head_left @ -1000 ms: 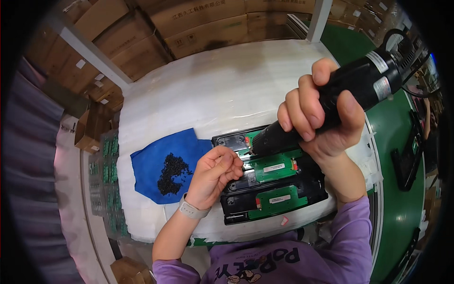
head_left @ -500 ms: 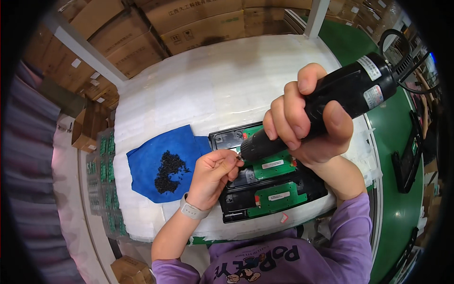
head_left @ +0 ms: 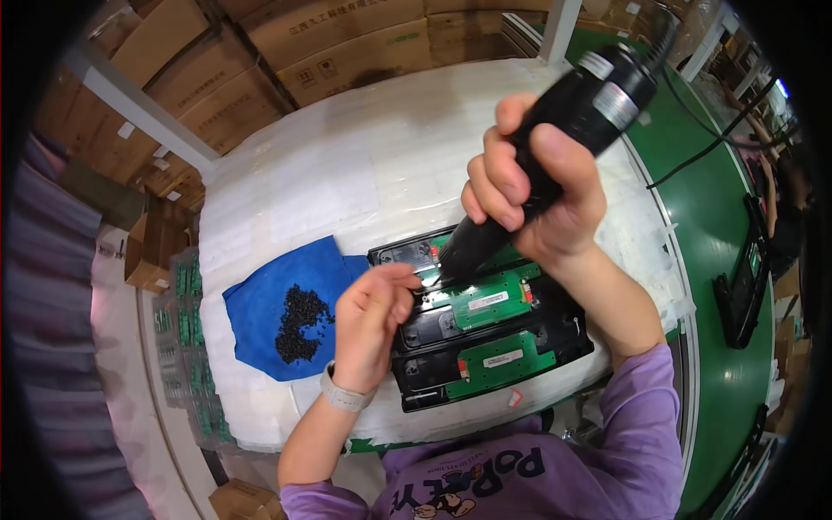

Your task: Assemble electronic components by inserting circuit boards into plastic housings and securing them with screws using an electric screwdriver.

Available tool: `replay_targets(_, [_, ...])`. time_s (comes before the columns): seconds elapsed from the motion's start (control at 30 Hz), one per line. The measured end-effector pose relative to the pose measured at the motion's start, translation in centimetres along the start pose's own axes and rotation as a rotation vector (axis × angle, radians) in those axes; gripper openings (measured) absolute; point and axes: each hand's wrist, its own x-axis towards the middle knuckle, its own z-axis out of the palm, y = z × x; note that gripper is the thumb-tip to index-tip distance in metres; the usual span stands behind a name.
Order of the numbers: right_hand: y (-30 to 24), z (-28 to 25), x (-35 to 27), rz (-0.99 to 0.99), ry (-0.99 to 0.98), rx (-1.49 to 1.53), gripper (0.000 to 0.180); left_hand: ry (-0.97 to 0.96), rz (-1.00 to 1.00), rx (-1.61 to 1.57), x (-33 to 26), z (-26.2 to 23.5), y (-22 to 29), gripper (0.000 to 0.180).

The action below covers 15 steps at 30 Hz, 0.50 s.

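Bright, even overhead light is flooding the scene, washing the white padded table cover [head_left: 347,173] nearly to glare at its centre. Soft shadows are pooling under the hands and beside the blue cloth [head_left: 269,308]. The fisheye lens is bending straight edges, curving the green conveyor strip [head_left: 728,217] and the brown cardboard boxes [head_left: 286,43], while a black vignette is ringing the frame. Focus is holding sharp centrally and softening toward the rim.

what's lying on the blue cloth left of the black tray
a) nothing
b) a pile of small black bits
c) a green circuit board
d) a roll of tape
b: the blue cloth carries a heap of small black bits, while the green circuit boards sit in the black tray beside it, under the left hand and the power screwdriver held by the right hand.
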Motion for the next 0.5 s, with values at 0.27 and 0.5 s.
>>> replay_targets(0.27, [0.4,-2.3,1.3,0.043,-0.082,-0.546,0.025,0.118,0.128,-0.07,1.0,-0.8,1.7,0.017])
replay_targets(0.5, [0.5,-2.0,1.4,0.068,-0.07,-0.523,0.025,0.05,0.044,-0.019,1.4,-2.2,1.2,0.02])
